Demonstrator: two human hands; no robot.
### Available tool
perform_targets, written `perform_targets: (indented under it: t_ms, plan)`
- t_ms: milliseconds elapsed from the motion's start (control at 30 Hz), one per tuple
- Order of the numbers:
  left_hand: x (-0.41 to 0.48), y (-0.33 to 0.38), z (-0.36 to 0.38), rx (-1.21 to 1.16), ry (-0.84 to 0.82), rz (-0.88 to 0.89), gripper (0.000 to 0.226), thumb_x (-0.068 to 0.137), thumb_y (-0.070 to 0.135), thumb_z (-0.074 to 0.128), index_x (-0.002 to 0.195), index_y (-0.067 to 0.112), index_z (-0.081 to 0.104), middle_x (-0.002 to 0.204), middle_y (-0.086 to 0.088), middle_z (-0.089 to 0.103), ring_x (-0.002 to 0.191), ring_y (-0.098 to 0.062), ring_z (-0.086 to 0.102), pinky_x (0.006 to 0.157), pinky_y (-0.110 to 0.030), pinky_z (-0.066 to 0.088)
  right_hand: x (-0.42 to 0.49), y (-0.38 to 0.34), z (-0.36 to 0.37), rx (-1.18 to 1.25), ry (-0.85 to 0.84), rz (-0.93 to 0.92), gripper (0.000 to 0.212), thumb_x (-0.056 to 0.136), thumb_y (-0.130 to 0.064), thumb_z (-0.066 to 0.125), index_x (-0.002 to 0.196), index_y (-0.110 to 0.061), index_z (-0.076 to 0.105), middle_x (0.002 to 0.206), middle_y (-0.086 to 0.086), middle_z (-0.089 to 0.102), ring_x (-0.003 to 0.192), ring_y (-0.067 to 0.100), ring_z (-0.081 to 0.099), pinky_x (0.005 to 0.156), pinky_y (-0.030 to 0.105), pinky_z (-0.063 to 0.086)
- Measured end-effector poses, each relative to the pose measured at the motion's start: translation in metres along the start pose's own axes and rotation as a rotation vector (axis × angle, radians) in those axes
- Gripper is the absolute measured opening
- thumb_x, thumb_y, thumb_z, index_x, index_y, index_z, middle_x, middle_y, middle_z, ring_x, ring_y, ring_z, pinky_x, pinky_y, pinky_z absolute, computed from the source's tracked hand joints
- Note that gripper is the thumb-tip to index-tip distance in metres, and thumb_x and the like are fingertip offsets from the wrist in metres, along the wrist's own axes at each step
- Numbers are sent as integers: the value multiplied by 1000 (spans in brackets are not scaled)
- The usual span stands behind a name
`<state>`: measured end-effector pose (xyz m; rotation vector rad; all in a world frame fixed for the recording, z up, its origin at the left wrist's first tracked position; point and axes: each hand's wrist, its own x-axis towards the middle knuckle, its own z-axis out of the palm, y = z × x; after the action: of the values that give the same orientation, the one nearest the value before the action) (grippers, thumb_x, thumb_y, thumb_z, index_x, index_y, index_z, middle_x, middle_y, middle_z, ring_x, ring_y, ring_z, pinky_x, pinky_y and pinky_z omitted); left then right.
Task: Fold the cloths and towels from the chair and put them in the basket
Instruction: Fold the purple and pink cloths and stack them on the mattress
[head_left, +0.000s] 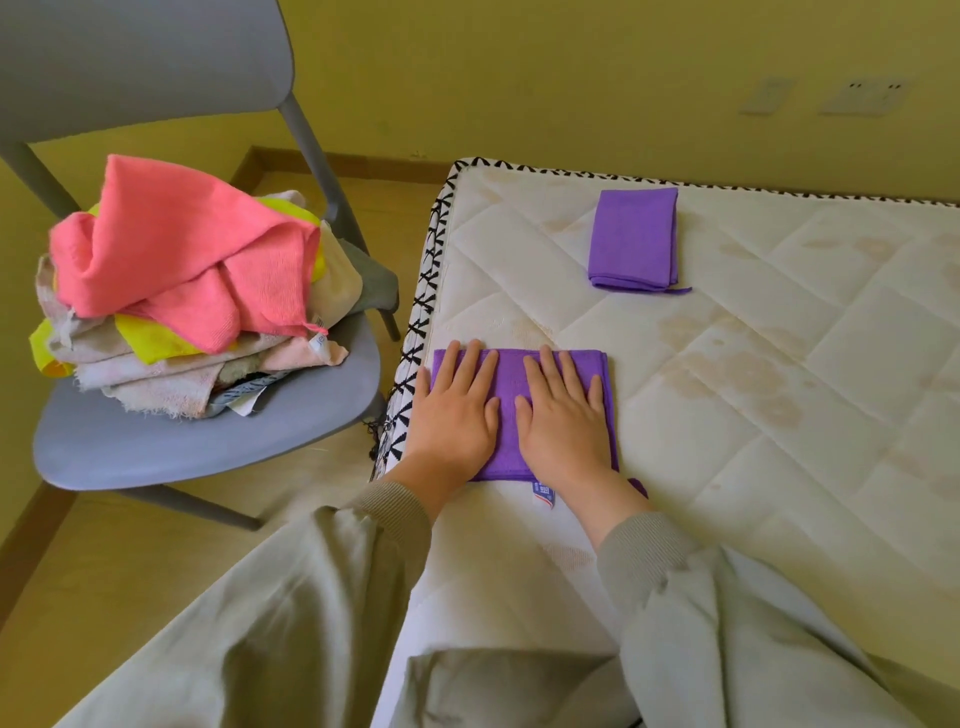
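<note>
A folded purple cloth (511, 374) lies near the left edge of the white mattress (779, 415). My left hand (457, 410) and my right hand (563, 415) press flat on it side by side, fingers straight. A white label sticks out from under its near edge. A second folded purple cloth (635, 236) lies farther back on the mattress. On the grey chair (156, 441) to the left sits a heap of cloths and towels (182, 291), with a pink one on top and yellow and beige ones beneath. No basket is in view.
The chair stands close to the mattress's left edge on a wooden floor. A yellow wall (571, 78) with sockets runs behind the mattress. My grey sleeves fill the lower part of the view.
</note>
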<state>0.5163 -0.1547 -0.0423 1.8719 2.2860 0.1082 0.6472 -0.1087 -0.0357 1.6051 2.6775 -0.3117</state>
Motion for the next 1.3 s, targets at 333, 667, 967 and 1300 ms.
perform_targets:
  t_ms: [333, 667, 967, 1300]
  plan:
    - [-2, -3, 9, -31, 69, -20, 71, 88, 49, 3, 152, 23, 15, 160, -3, 8, 148, -24, 0, 117, -45, 3, -1, 36, 9, 5, 51, 139, 57, 99, -38, 23, 152, -22, 9, 160, -6, 3, 147, 13, 0, 117, 47, 6]
    - [-4, -6, 15, -59, 97, -111, 70, 89, 53, 6, 152, 25, 12, 160, -4, 8, 148, -26, -1, 118, -44, 2, 15, 45, -26, 614, 152, 474, 53, 84, -24, 59, 132, -6, 43, 124, 15, 54, 115, 31, 51, 94, 38, 43]
    - [-4, -7, 16, -57, 87, -108, 69, 90, 53, 7, 153, 25, 10, 160, -4, 7, 148, -27, -1, 119, -44, 1, 21, 45, -48, 1124, -98, 653, 7, 80, -8, 66, 76, -3, 63, 79, 13, 60, 68, 24, 58, 66, 32, 46]
    - [10, -14, -54, -552, 0, -136, 104, 72, 26, 78, 152, 24, 11, 157, -1, 21, 147, -25, 2, 118, -43, 9, 16, 12, -107, 618, -1, 3, 9, 77, 0, 62, 73, -3, 54, 64, 6, 52, 63, 22, 47, 57, 31, 36]
